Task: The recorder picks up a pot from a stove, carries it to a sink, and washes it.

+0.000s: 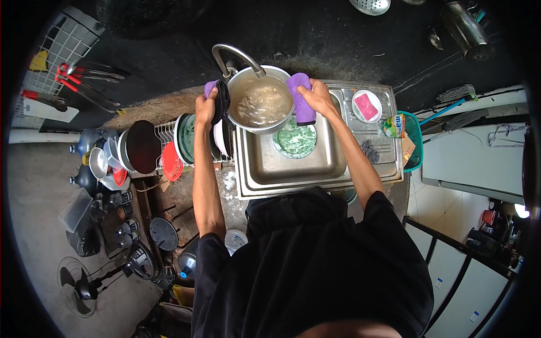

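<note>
A metal pot [262, 103] with churning, cloudy water hangs over the back left of the steel sink [296, 171]. My left hand [206, 107] grips a folded purple and black cloth [219, 99] against the pot's left side. On the right, my right hand [317, 96] clasps a purple cloth [302, 101] at the rim. The cloths cover whatever handles the pot has. A curved metal faucet [241, 54] ends just above the pot's far rim. Partly hidden beneath the pot, a green-and-white patterned plate [298, 141] lies in the basin.
Right of the basin, the drainboard holds a white dish [367, 106] with a pink sponge [366, 107] and a steel wool scrubber [370, 151]. A detergent packet [394, 126] leans by a teal bin [416, 143]. Left stands a wire dish rack [167, 137] with plates and bowls.
</note>
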{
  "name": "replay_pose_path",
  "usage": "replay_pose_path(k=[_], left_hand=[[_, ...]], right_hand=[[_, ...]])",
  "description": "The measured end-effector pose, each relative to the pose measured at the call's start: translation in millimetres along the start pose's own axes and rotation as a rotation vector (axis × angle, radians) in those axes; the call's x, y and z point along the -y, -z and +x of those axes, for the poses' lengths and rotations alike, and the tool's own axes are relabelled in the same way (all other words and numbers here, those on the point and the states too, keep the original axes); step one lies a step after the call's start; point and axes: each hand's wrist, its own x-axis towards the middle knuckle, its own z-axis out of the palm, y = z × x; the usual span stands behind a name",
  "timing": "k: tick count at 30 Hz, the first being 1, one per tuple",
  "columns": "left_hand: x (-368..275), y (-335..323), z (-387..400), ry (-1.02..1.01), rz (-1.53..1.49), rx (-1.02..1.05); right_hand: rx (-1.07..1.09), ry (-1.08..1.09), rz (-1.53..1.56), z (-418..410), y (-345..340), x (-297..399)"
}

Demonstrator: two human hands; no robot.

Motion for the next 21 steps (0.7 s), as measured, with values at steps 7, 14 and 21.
replay_pose_path(k=[7,14,21], left_hand=[[12,-4,-16,-0.01,-0.004,-0.004],[62,3,-40,-0.017,0.043,-0.012],[44,-14,-95,-0.067,-0.193,0.283]], right_hand=[[0.015,0.012,0.033,-15,5,-3],[-0.011,-0.03,0.026,-51,5,-13],[-0.234,-0.135,0.076,-147,16,-32]])
